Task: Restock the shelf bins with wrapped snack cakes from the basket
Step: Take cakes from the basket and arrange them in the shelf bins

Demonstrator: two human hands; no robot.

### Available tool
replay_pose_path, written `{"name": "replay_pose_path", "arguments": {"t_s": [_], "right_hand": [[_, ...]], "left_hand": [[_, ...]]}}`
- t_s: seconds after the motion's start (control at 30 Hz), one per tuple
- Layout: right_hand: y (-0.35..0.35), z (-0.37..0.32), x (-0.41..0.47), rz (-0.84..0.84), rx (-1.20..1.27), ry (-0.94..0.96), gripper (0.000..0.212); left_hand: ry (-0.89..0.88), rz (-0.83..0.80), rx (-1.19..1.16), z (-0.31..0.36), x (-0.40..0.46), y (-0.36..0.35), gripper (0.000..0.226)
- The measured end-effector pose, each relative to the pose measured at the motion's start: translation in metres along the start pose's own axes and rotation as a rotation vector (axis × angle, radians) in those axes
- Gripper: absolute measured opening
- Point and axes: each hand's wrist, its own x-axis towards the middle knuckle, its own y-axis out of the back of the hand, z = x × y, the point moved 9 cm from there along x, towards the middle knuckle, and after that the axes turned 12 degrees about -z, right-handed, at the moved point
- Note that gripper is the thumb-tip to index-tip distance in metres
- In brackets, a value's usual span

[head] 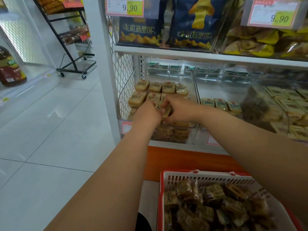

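Bright, even indoor light, glare on the floor tiles (55, 112), soft blur throughout, and wide-angle bending at the edges.

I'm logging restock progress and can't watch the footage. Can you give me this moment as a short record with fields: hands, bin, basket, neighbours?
left hand: left hand in the clear bin, fingers on the wrapped cakes
right hand: right hand beside it, pinching a wrapped snack cake
bin: rows of tan cakes at the back, front part being filled
basket: red and white basket below, many cakes inside
neighbours: next bin to the right holds a few of the same cakes
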Motion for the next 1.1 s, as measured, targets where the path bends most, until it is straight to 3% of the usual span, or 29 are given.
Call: {"name": "replay_pose_path", "arguments": {"t_s": [0.1, 0.3, 0.5, 0.63, 0.8, 0.97, 1.1], "right_hand": [[-0.003, -0.004, 0.006, -0.059, -0.089, -0.003, 0.059], [-0.010, -0.003, 0.016, -0.105, -0.178, 0.030, 0.047], [-0.007, 0.004, 0.007, -0.190, -0.124, 0.051, 0.050], [0.000, 0.009, -0.007, -0.222, -0.247, -0.023, 0.062], [-0.004, 0.015, -0.007, -0.178, -0.496, -0.083, 0.040], [-0.002, 0.017, -0.008, -0.264, -0.440, -0.067, 0.047], [-0.005, 0.014, -0.009, -0.295, -0.417, -0.065, 0.051]], "left_hand": [[0.058, 0.027, 0.196, -0.005, 0.002, -0.002, 0.035], [0.095, -0.008, 0.319, -0.005, 0.004, -0.007, 0.035], [0.054, -0.062, 0.315, 0.000, 0.005, -0.018, 0.035], [0.043, -0.058, 0.300, 0.000, 0.005, -0.020, 0.032], [0.026, -0.045, 0.316, 0.004, 0.001, -0.019, 0.034], [0.003, -0.025, 0.335, 0.011, -0.003, -0.018, 0.043], [-0.012, -0.012, 0.356, 0.013, -0.003, -0.018, 0.036]]}}
